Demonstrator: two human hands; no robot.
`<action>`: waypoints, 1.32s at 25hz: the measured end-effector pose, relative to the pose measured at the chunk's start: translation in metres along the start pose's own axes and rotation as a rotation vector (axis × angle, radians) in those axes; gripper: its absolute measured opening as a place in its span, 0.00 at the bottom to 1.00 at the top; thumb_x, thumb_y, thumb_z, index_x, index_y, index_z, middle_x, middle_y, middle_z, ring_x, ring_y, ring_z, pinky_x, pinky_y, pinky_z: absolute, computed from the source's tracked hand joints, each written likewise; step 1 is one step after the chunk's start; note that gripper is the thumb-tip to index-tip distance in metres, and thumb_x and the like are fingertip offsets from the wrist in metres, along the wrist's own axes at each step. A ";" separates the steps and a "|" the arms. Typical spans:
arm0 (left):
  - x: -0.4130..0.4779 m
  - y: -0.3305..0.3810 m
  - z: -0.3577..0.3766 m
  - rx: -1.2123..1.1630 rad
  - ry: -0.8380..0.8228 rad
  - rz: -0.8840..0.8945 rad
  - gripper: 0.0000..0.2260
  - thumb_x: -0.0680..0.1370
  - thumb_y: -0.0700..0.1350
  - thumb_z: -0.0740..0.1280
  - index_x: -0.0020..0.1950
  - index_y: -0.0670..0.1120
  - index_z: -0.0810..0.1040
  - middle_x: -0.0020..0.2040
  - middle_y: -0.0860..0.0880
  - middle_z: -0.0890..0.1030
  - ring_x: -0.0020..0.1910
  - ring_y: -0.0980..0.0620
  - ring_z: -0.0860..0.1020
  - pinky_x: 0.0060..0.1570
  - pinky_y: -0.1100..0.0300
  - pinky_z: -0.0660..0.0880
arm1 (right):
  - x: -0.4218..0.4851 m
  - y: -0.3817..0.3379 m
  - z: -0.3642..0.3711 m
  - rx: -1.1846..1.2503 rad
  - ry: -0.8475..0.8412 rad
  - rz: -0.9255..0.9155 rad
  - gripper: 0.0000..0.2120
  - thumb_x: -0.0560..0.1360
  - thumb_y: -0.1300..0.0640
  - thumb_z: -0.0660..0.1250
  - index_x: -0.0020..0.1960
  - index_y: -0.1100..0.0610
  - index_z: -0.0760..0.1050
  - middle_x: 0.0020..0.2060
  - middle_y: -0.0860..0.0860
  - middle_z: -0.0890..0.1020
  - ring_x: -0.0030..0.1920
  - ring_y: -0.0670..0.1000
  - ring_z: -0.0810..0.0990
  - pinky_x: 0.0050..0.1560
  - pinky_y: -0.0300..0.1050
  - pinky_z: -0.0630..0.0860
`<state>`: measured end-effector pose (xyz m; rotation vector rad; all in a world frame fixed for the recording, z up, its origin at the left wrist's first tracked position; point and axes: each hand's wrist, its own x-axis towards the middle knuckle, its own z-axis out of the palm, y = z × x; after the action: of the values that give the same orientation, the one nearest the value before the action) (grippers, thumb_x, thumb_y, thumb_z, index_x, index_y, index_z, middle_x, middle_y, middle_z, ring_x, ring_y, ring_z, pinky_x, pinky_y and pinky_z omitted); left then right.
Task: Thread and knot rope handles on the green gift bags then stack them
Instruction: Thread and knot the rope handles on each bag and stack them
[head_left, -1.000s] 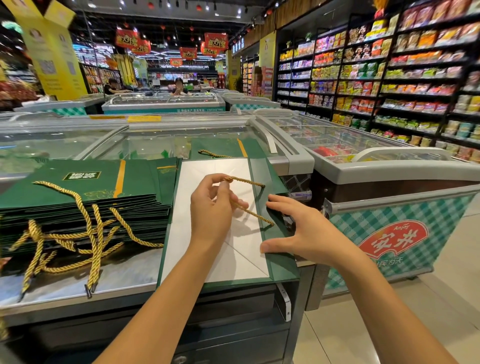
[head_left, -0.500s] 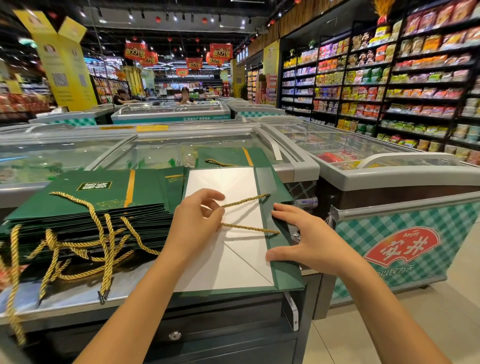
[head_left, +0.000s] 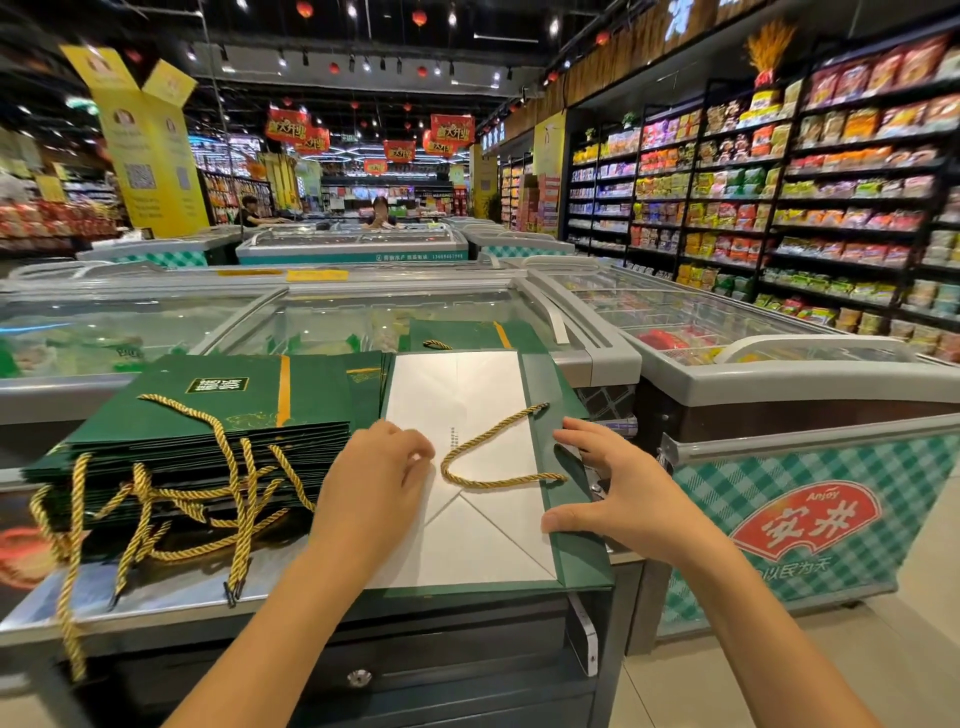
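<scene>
A flat gift bag (head_left: 467, 395) lies white side up with a green strip along its right edge, on the freezer top in front of me. A gold rope handle (head_left: 488, 457) runs through two holes in that strip and lies slack in a loop on the white paper. My left hand (head_left: 379, 478) rests on the bag just left of the loop, fingers loosely curled, apart from the rope. My right hand (head_left: 618, 499) spreads over the green strip, thumb and fingertips pressing it. A stack of green bags (head_left: 234, 415) with dangling gold handles sits to the left.
Another green bag (head_left: 467, 332) lies farther back on the freezer's glass lid (head_left: 322, 322). A second chest freezer (head_left: 779, 374) stands to the right, with stocked shelves (head_left: 779, 208) behind it. An aisle floor (head_left: 857, 649) opens at lower right. Two people stand far back.
My left hand has let go of the rope loop it was pulling taut to the left; the rope now lies slack. My right hand stays on the green strip.
</scene>
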<state>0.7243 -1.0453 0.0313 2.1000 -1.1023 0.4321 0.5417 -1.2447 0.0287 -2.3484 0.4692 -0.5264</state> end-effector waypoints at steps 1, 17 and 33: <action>-0.007 -0.003 -0.005 0.037 -0.003 -0.026 0.07 0.81 0.44 0.66 0.55 0.50 0.82 0.51 0.53 0.77 0.53 0.51 0.74 0.49 0.55 0.74 | -0.001 0.001 0.000 0.029 0.017 0.007 0.52 0.56 0.34 0.79 0.77 0.42 0.66 0.75 0.33 0.63 0.70 0.41 0.70 0.69 0.43 0.72; -0.014 0.007 -0.028 -0.566 0.097 -0.418 0.10 0.78 0.44 0.71 0.59 0.45 0.81 0.44 0.49 0.82 0.44 0.54 0.80 0.41 0.64 0.75 | 0.001 -0.010 -0.010 0.787 0.408 0.197 0.13 0.75 0.61 0.75 0.59 0.59 0.82 0.47 0.54 0.88 0.50 0.55 0.87 0.47 0.47 0.84; 0.099 0.033 -0.088 -1.259 -0.002 -0.507 0.16 0.83 0.48 0.61 0.40 0.45 0.84 0.42 0.45 0.82 0.35 0.53 0.81 0.38 0.60 0.75 | 0.048 -0.099 -0.083 1.069 0.327 0.072 0.13 0.82 0.50 0.63 0.55 0.58 0.81 0.48 0.55 0.86 0.43 0.51 0.86 0.42 0.46 0.81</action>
<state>0.7574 -1.0511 0.1635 1.1311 -0.5158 -0.4371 0.5617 -1.2412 0.1651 -1.2248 0.2946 -0.8628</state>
